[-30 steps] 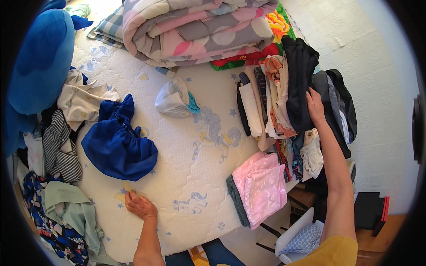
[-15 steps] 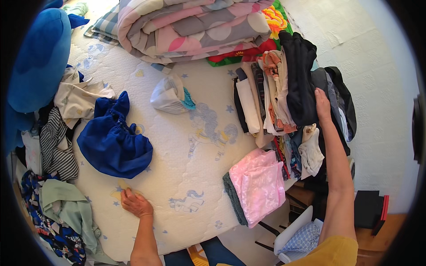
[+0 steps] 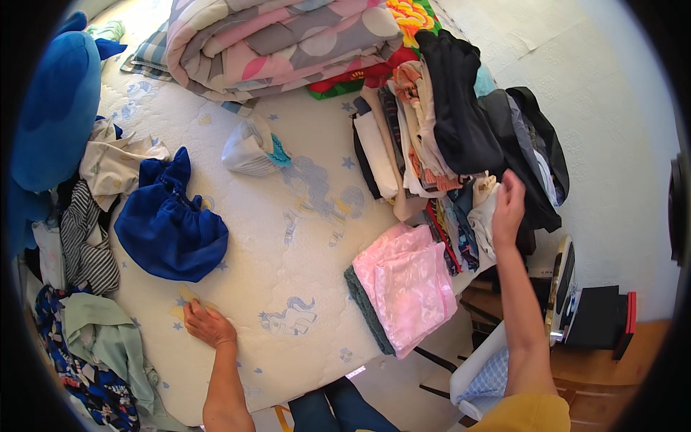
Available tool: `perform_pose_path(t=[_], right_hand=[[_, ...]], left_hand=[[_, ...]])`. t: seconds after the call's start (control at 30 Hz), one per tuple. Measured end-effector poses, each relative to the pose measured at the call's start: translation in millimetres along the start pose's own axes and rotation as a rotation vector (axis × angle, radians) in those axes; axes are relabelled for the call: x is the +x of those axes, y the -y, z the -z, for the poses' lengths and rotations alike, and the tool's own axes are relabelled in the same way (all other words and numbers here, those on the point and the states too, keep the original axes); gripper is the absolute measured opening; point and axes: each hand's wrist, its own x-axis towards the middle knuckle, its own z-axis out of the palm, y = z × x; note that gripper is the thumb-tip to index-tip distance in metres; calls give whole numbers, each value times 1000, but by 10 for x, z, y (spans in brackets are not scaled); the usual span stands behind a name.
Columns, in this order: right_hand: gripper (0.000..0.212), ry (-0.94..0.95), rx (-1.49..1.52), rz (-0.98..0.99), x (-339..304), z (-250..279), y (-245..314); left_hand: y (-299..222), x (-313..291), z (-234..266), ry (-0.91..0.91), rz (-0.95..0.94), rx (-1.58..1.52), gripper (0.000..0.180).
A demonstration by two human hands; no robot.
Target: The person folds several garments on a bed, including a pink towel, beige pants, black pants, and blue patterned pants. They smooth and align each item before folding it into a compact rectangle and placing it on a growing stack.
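Note:
My left hand (image 3: 209,323) rests on the pale patterned mattress (image 3: 237,288), with loosely bent fingers against its surface and nothing visible in them. At the right edge of the bed, my right hand (image 3: 509,209) is beside a bunched cream garment (image 3: 484,212), touching it or nearly so, with fingers extended. Dark folded clothes (image 3: 457,108) top a row of folded garments (image 3: 378,147) just beyond that hand. More black and grey clothes (image 3: 529,158) hang at its right. A folded pink satiny cloth (image 3: 403,284) lies over a dark green one (image 3: 366,309) nearer me.
On the left are a blue bunched cloth (image 3: 173,230), a striped garment (image 3: 86,237), a light green garment (image 3: 108,338) and a big blue plush toy (image 3: 57,108). A white cap-like cloth (image 3: 248,147) lies mid-bed, and a rolled quilt (image 3: 281,50) at the back. A white chair (image 3: 464,381) stands below right.
My right hand has moved down from the dark clothes to the cream garment. Those dark clothes now lean further left over the row. The left hand stays on the mattress; the view has shifted slightly.

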Motion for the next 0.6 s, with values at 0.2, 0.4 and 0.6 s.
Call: perform_pose_path(t=[0.2, 0.4, 0.6], right_hand=[[35, 478, -33, 222, -1488, 420, 352], [34, 713, 363, -109, -2822, 240, 962], [45, 651, 113, 137, -3869, -977, 1859]], left_hand=[[13, -14, -67, -2, 7, -3, 46], [-39, 10, 43, 19, 13, -13, 50], [-157, 117, -302, -104, -118, -36, 48]])
